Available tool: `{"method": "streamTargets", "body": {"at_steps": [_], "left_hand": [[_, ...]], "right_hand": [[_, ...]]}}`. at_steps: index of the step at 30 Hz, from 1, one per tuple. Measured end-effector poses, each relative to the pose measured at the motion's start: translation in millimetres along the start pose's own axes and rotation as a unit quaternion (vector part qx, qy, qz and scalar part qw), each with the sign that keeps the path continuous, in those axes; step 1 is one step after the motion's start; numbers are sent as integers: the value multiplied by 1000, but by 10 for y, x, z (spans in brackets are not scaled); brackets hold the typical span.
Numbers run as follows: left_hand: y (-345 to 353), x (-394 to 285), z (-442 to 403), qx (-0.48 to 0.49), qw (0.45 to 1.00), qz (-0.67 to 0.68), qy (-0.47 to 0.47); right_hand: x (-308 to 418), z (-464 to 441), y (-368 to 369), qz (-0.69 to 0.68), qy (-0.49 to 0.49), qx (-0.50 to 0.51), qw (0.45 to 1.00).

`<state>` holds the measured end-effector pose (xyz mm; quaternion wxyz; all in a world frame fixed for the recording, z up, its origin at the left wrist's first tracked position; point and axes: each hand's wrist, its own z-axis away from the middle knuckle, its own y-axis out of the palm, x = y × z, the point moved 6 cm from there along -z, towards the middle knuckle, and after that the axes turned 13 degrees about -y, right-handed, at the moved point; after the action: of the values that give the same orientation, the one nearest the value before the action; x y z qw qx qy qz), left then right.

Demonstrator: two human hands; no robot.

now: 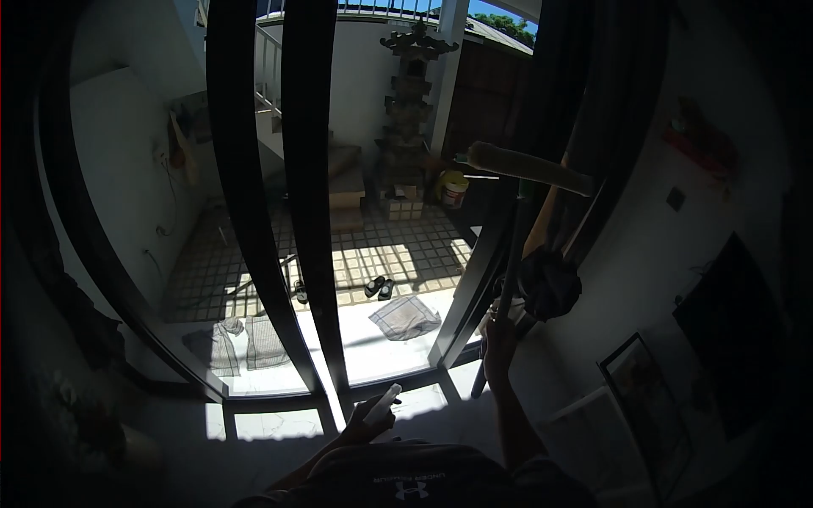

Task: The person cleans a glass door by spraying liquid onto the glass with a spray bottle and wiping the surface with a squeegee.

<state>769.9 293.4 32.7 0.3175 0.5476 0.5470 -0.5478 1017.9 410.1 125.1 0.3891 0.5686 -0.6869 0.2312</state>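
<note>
– Right hand (499,340), in the head view: what has it?
– It is closed around the pole (511,262) of a T-shaped washer; the fleece head (529,168) stands above it. Lower and leftward, the left hand (370,427) wraps a white spray bottle (387,401).
– How far along?
– Both tools are already in hand; whether the fleece head touches anything, and how much is done or left, cannot be told.

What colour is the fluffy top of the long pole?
The fluffy top looks dull tan, best seen in the head view.
</note>
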Motion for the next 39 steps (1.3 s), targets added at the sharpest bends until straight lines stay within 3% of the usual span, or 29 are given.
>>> {"method": "streamTargets", "body": {"at_steps": [2, 5, 7, 9, 11, 18, 21, 26, 29, 39], "left_hand": [[-169, 59, 41, -20, 1000, -13, -9], [-471, 192, 48, -38, 999, 4, -8], [-684, 338, -31, -111, 987, -78, -84], [-807, 453, -46, -105, 983, -83, -124], [-920, 463, -38, -97, 986, 8, -133], [-1160, 468, -134, -108, 990, 4, -95], [-1213, 644, -141, -73, 985, 92, -123], [-1370, 721, -134, -75, 971, 161, -158], [-1501, 555, -153, -113, 977, 62, -171], [-1554, 668, -173, -80, 972, 102, -195]], "right_hand": [[74, -128, 219, 20, -44, -1, 999], [179, -386, 596, -4, 1, 36, 999], [378, -636, 826, -11, -26, 35, 999], [491, -840, 1071, -28, -59, 39, 997], [554, -1029, 1326, -38, -61, 57, 996], [886, -1419, 1958, -58, -98, 66, 991], [1039, -1580, 2157, -41, -122, 65, 989], [1221, -1833, 2368, -30, -126, 79, 988], [1317, -1869, 2398, -19, -143, 37, 989], [1330, -1809, 2328, -52, -135, 29, 989]]}}
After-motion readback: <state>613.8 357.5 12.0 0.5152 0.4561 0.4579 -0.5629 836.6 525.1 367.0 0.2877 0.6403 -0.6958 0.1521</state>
